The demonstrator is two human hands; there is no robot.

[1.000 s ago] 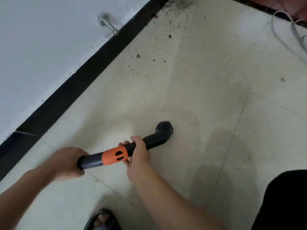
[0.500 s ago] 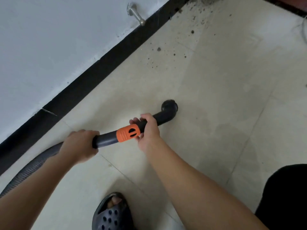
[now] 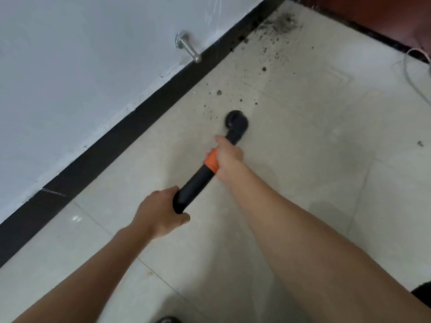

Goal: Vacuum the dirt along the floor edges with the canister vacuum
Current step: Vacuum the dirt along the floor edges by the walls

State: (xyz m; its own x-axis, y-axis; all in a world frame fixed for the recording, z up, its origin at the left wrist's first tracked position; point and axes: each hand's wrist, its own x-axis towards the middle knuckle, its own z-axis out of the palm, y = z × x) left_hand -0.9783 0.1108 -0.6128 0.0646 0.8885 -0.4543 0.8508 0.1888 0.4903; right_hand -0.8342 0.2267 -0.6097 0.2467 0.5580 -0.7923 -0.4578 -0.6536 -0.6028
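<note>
Now black wand (image 3: pixel 198 183), orange collar (image 3: pixel 211 163), elbowed nozzle (image 3: pixel 236 122).

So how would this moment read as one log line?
left hand: grips wand rear | right hand: grips orange collar | nozzle: on tile, beside dirt specks | corner pile: unvacuumed

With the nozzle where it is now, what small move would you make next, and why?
Probably push the nozzle slightly forward toward the baseboard: loose dirt specks lie just ahead, and a denser dirt pile fills the corner. Both hands, left hand and right hand, already grip the wand.
</note>
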